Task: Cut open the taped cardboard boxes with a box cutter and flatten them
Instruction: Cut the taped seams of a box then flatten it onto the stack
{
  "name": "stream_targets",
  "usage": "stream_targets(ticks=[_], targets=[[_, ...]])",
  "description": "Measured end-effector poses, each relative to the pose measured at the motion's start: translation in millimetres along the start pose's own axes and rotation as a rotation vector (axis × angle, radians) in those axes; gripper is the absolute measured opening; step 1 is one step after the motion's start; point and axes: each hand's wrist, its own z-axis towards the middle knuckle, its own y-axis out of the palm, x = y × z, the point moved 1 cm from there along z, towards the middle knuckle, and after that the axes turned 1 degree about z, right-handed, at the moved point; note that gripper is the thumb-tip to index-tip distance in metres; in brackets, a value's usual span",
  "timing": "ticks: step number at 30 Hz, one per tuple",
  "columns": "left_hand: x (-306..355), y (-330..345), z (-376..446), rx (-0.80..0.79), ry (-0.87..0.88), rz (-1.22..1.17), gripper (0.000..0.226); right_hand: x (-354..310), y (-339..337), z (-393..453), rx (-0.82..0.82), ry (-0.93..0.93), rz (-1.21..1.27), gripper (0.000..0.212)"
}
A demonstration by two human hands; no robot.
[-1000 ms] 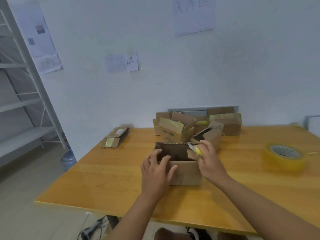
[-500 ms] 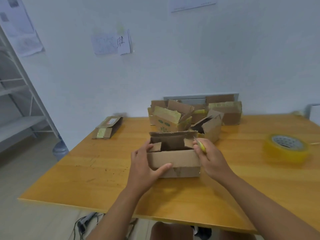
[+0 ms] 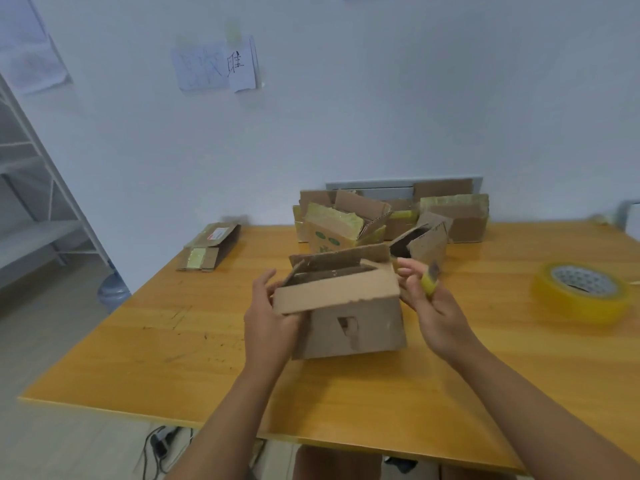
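A small brown cardboard box stands on the wooden table in front of me, its top flaps open and a torn hole in its near face. My left hand grips the box's left side, fingers curled at the near flap's left end. My right hand is at the box's right side and holds a yellow box cutter, whose tip points up and away from me. Inside the box it is dark.
A pile of several opened, taped cardboard boxes sits against the wall behind the box. A flattened box lies at the table's far left. A yellow tape roll lies to the right. Metal shelving stands left of the table.
The box's flaps have opened up and the near flap now folds toward me. My left hand slid from the box's top to its left side. My right hand drew back to the right edge.
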Motion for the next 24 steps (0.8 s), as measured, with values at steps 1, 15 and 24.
stream_targets(ticks=[1, 15, 24], targets=[[2.1, -1.3, 2.2, 0.025, -0.049, -0.041, 0.07, -3.2, 0.7, 2.1, 0.012, 0.009, 0.052, 0.029], [-7.4, -17.7, 12.7, 0.046, -0.332, 0.139, 0.048, 13.1, 36.6, 8.8, -0.011, 0.325, -0.105, 0.022], [22.9, -13.6, 0.3, -0.014, 0.35, 0.308, 0.049, 16.8, 48.8, 28.0, 0.087, 0.353, -0.245, 0.028]])
